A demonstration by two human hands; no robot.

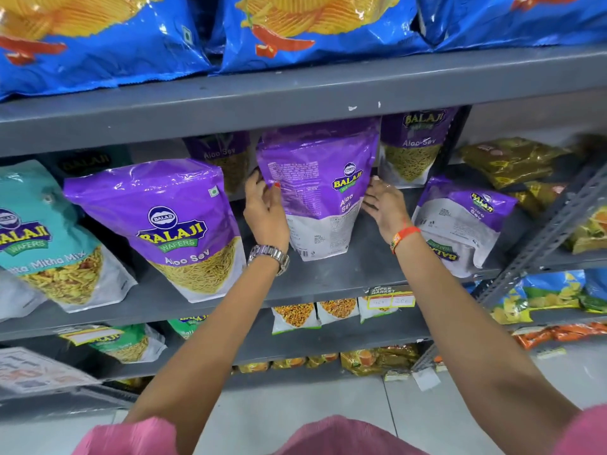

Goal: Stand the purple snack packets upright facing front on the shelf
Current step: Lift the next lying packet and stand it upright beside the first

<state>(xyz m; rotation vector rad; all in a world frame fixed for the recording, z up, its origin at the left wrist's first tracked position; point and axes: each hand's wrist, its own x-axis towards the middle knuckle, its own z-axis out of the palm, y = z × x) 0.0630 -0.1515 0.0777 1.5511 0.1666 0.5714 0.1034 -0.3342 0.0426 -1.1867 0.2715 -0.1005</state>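
A purple Aloo Sev packet (pixel 320 188) stands upright in the middle of the grey shelf (pixel 335 277), its printed back side toward me. My left hand (pixel 264 210) grips its left edge and my right hand (pixel 382 205) presses its right edge. Left of it, another purple packet (pixel 164 224) stands front-facing, leaning a little. At the right, a third purple packet (pixel 460 221) lies tilted with its back showing and its logo upside down. Two more purple packets (pixel 415 146) (pixel 223 156) stand front-facing at the back of the shelf.
A teal Mitha Mix packet (pixel 42 234) stands at the far left. Blue chip bags (pixel 295 31) fill the shelf above. Yellow-green packets (pixel 512 162) lie on the neighbouring rack at the right. Lower shelves hold small snack packs (pixel 315 313).
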